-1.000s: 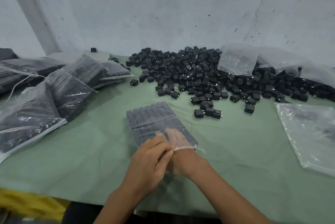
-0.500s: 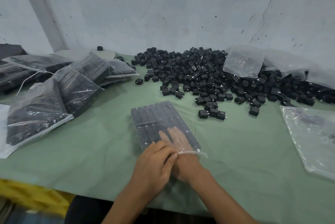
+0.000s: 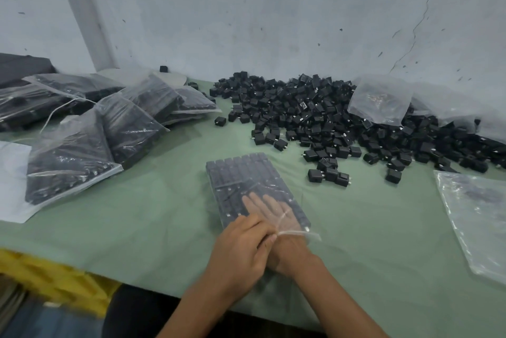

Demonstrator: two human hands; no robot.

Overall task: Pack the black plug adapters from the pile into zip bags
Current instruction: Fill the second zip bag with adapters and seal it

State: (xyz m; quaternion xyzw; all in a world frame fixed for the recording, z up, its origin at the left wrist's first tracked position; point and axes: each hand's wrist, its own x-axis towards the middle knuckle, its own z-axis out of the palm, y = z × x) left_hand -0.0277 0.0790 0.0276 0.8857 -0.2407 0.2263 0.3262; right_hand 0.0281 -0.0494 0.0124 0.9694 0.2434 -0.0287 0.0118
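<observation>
Green cloth, matte and faintly creased, covered the worktop [image 3: 142,231]. Near the middle of its near edge lay a clear zip bag [image 3: 276,184], a flat oblong slab, its thin film glossy and wrinkled over tight rows of black adapters [image 3: 232,170] — square blocks set side by side. The right hand [image 3: 273,221] was inside the bag through its near mouth, fingers straight and close together, lying flat on the adapters and showing pale through the plastic. The left hand [image 3: 241,252] sat at that mouth beside the right wrist, its fingers curled and pinching the white zip strip, which bunched into a thin cord there.

Along the far edge, from the middle to the far right corner, sprawled the pile [image 3: 323,118] of loose adapters: small matte black cubes, some showing short metal prongs, thinning to strays toward the bag but apart from it. One crumpled bag [image 3: 380,102] leaned on the pile's right part against the wall [image 3: 273,9], whose grey plaster was scuffed and cracked. One flat bag [image 3: 479,217], shiny and empty, lay at the right edge. At the left edge and far left corner full bags [image 3: 128,124] slumped against one another — bulging dark pillows under cloudy film, one resting on a white sheet [image 3: 11,184]. Below the near left corner something yellow showed, too blurred to tell.
</observation>
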